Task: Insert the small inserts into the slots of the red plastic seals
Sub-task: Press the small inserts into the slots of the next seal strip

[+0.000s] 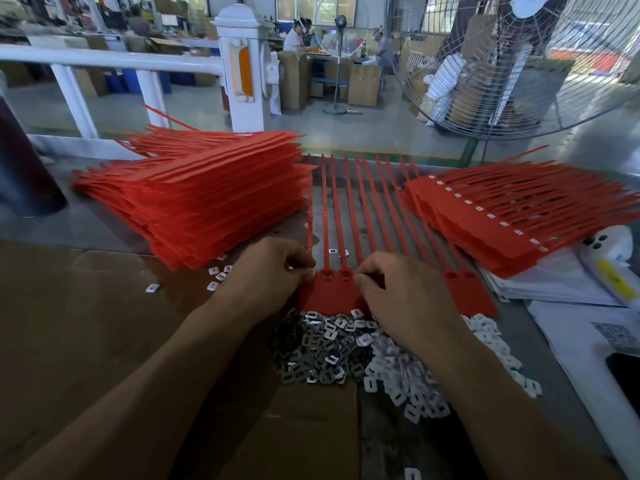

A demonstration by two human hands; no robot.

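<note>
A joined strip of red plastic seals (332, 292) lies flat in front of me, its long tails pointing away. My left hand (270, 271) has curled fingers at the strip's left end, by the slots. My right hand (398, 289) covers the middle of the strip, fingertips pinched at a slot; any insert in them is hidden. Two empty slots (336, 273) show between the hands. A pile of small metal inserts (318, 351) and white plastic inserts (415, 386) lies just below the strip.
A tall stack of red seals (207, 202) sits at the left, and a stack with white inserts fitted (519, 220) at the right. Cardboard (86, 323) covers the near table. Papers and a phone (623, 372) lie far right. A large fan (519, 64) stands behind.
</note>
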